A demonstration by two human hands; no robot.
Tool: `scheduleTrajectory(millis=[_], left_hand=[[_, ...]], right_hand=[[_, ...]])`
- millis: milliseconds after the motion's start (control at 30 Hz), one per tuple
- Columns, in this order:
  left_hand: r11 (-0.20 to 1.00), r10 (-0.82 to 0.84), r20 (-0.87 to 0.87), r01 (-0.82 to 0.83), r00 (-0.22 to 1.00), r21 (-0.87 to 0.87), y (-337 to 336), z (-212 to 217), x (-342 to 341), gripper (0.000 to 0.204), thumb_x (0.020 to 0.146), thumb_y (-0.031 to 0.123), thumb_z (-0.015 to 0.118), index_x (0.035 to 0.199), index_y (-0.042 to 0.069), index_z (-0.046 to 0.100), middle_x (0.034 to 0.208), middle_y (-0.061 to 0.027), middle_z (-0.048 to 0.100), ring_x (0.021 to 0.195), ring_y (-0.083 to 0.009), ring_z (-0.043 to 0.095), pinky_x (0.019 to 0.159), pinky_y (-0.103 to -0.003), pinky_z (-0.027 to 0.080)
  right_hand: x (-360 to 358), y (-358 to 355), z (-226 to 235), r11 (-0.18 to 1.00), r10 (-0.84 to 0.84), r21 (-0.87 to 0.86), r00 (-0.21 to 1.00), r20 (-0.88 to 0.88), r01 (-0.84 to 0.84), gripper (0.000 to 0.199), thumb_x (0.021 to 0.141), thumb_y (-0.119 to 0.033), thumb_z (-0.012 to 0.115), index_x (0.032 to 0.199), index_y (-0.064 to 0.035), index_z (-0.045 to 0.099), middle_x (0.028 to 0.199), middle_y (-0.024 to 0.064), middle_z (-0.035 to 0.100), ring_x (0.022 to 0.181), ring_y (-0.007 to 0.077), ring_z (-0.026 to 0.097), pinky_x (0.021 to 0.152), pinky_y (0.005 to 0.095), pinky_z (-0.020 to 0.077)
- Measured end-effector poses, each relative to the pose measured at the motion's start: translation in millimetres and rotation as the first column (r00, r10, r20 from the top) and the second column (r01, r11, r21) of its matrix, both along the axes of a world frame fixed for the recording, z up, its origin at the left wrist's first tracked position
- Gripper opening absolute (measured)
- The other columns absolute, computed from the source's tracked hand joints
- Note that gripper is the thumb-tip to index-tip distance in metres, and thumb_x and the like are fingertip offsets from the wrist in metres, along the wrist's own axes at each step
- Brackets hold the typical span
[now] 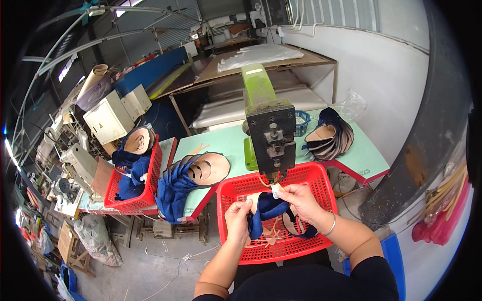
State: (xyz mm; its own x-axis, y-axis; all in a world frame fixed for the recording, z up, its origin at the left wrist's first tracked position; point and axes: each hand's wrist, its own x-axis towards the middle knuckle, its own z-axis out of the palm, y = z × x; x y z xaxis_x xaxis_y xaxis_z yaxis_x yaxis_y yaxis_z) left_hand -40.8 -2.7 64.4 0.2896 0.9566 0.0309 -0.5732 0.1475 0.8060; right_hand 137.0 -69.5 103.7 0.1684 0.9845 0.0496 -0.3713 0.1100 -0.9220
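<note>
Forearms (355, 240) rise from the lower edge, elbows bent, hands converging at the centre; a thin metal bracelet rings the right wrist. Left hand (237, 220) pinches the beige margin of a blue-and-beige piece (269, 209) between thumb and fingers; right hand (304, 200) grips its pale upper end, fingers closed, just below the machine head. The piece, soft and looped, hangs over a red perforated plastic basket (281, 255) containing thin beige strips (272, 237). Beyond stands the machine (271, 138), its blocky dark metal head on a worn green arm. Curved, nested blue-and-beige bundles (211, 168) flank it on a smooth mint-green tabletop (226, 143). Farther back, crumpled translucent sheeting (258, 56) covers a brown bench (211, 72).
</note>
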Motion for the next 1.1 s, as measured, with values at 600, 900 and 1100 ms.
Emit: scheduleTrajectory(millis=[600, 900, 1100], left_hand=[[0.834, 0.107, -0.598, 0.256, 0.794, 0.489, 13.8, 30.1, 30.6, 0.018, 0.081, 0.017, 0.066, 0.086, 0.000, 0.065, 0.082, -0.0020, 0.060, 0.076, -0.0080, 0.055, 0.069, -0.022, 0.043], [0.968, -0.150, -0.198, 0.185, 0.969, 0.169, -10.2, 20.9, 57.3, 0.006, 0.081, 0.008, 0.065, 0.080, 0.002, 0.065, 0.080, -0.0033, 0.064, 0.072, -0.0073, 0.056, 0.070, -0.021, 0.044], [0.990, -0.060, -0.089, 0.071, 0.994, 0.122, -17.7, 23.1, 65.4, 0.006, 0.080, 0.007, 0.066, 0.075, 0.003, 0.064, 0.079, -0.0039, 0.064, 0.071, -0.0077, 0.055, 0.068, -0.021, 0.044]], right_hand=[[39.9, 18.4, 36.0, 0.989, 0.142, -0.071, 0.734, 0.664, -0.128, 0.024, 0.079, -0.021, 0.068, 0.088, 0.0007, 0.067, 0.077, 0.0045, 0.066, 0.071, 0.0066, 0.058, 0.065, 0.0219, 0.0469], [54.7, 23.4, 48.2, 0.974, 0.203, -0.097, 0.603, 0.772, -0.204, 0.036, 0.076, -0.033, 0.070, 0.090, -0.0001, 0.067, 0.075, 0.0060, 0.065, 0.068, 0.0079, 0.056, 0.062, 0.0237, 0.0452], [80.1, 18.4, 61.8, 0.919, 0.381, -0.239, 0.545, 0.747, -0.314, 0.035, 0.077, -0.033, 0.069, 0.087, -0.0002, 0.064, 0.071, -0.0005, 0.058, 0.065, 0.0086, 0.050, 0.062, 0.0235, 0.0429]])
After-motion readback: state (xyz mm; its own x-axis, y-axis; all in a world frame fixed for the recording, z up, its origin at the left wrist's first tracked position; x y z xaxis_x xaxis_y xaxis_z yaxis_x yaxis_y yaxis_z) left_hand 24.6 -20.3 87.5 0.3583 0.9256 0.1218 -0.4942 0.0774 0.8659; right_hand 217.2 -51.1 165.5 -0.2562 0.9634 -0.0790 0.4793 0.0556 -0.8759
